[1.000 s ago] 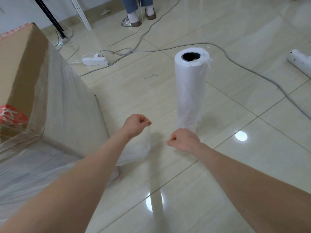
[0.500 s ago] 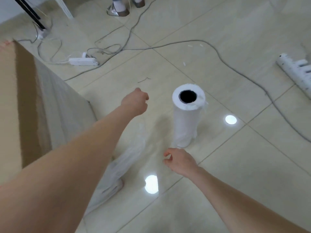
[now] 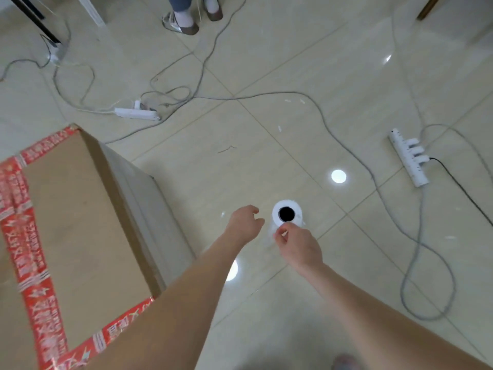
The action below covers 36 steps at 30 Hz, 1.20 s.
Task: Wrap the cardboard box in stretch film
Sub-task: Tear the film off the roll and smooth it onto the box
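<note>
The cardboard box [image 3: 80, 209], edged with red printed tape, stands at the left, and its right side looks grey under stretch film. I see the white stretch film roll [image 3: 296, 209] from above, upright on the floor with its dark core showing. My left hand [image 3: 244, 225] hovers just left of the roll, fingers loosely curled and holding nothing. My right hand [image 3: 300, 245] is at the roll's near rim, thumb and forefinger pinching there. The lower part of the roll is hidden behind my right hand.
Grey cables loop across the tiled floor. A white power strip [image 3: 137, 113] lies beyond the box and another power strip [image 3: 408, 158] lies at the right. A person's feet [image 3: 190, 18] stand at the top. A black stand leg [image 3: 32, 18] is at the top left.
My view has risen to look straight down on the roll and the box top. Both hands moved in to the top of the roll, the right one reaching its rim.
</note>
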Available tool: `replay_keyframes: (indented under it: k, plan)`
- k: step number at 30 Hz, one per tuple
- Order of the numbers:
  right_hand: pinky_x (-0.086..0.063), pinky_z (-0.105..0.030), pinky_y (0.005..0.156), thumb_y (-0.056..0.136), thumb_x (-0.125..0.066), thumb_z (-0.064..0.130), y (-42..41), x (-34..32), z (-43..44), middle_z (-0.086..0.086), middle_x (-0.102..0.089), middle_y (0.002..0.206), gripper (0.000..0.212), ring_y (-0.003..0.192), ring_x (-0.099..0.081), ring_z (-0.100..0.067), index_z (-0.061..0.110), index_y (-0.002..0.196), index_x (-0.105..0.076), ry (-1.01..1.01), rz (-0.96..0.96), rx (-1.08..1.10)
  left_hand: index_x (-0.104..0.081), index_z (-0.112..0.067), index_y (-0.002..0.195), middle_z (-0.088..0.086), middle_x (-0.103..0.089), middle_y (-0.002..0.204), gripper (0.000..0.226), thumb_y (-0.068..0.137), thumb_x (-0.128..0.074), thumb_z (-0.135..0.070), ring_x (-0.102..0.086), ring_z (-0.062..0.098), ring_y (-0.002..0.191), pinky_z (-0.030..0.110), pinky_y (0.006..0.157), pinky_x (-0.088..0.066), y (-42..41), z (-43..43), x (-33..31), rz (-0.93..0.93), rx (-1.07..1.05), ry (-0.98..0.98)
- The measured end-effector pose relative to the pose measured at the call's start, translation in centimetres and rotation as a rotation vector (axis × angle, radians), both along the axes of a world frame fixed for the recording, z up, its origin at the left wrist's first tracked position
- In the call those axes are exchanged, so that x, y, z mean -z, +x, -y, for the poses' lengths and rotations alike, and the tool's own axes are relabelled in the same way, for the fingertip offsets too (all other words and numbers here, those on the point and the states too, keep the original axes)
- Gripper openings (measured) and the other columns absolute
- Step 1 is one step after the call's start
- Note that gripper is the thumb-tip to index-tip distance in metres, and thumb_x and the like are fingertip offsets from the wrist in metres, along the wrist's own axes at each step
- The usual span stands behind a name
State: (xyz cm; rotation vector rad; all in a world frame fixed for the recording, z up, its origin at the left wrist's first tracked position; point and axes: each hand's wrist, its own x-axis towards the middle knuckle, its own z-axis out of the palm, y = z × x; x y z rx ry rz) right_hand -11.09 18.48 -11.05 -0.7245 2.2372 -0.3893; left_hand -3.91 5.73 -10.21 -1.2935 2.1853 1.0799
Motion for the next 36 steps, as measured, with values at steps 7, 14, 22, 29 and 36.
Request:
replay_keyframes:
  k: [7, 14, 22, 29, 36]
  plan:
    - [-0.046, -0.035, 0.083, 0.094, -0.051, 0.021, -5.3, -0.9, 4.3, -0.011, -0.039, 0.133, 0.048, 0.107, -0.058, -0.032, 0.017, 0.139, -0.035, 0.19, 0.021, 0.063, -0.03, -0.012, 0.146, 0.014, -0.05, 0.137, 0.063, 0.092, -0.056, -0.029, -0.059, 0.031, 0.113, 0.038, 0.098, -0.048, -3.0, -1.3, 1.0, 0.027, -0.38, 0.344]
    - [-0.047, -0.03, 0.078, 0.087, -0.047, 0.013, -9.1, 3.2, 7.0, -0.004, -0.064, 0.116, 0.042, 0.105, -0.061, -0.024, 0.021, 0.128, -0.054, 0.275, 0.159, -0.206, -0.053, -0.029, 0.091, 0.011, -0.066, 0.111, 0.013, 0.086, -0.049, -0.017, -0.066, 0.03, 0.091, 0.035, 0.075, -0.055, -7.8, -0.3, 3.6, 0.118, -0.364, 0.378]
    - [-0.046, -0.029, 0.063, 0.077, -0.051, 0.006, -17.0, 1.2, 14.6, -0.003, -0.067, 0.089, 0.019, 0.079, -0.059, -0.028, 0.019, 0.087, -0.061, 0.184, 0.074, -0.289, -0.06, -0.017, 0.093, 0.002, -0.064, 0.083, 0.021, 0.083, -0.043, -0.014, -0.06, 0.024, 0.071, 0.029, 0.06, -0.047, -15.1, 5.7, 2.9, 0.117, -0.347, 0.12]
    - [-0.045, -0.03, 0.066, 0.076, -0.054, 0.006, -22.1, 0.6, 21.0, -0.005, -0.069, 0.096, 0.021, 0.081, -0.058, -0.029, 0.019, 0.089, -0.064, 0.189, -0.01, -0.373, -0.061, -0.014, 0.091, 0.01, -0.069, 0.091, 0.018, 0.084, -0.044, -0.014, -0.067, 0.031, 0.078, 0.034, 0.067, -0.054, -20.5, 11.2, 3.7, 0.026, -0.491, 0.161]
    - [-0.04, -0.035, 0.087, 0.091, -0.048, 0.017, -22.1, 1.8, 21.7, -0.011, -0.045, 0.135, 0.053, 0.117, -0.051, -0.032, 0.02, 0.143, -0.034, 0.303, -0.044, -0.351, -0.052, -0.011, 0.131, 0.012, -0.061, 0.124, 0.039, 0.093, -0.051, -0.016, -0.065, 0.032, 0.101, 0.038, 0.089, -0.052, -19.3, 9.6, 3.3, -0.182, -0.661, 0.234]
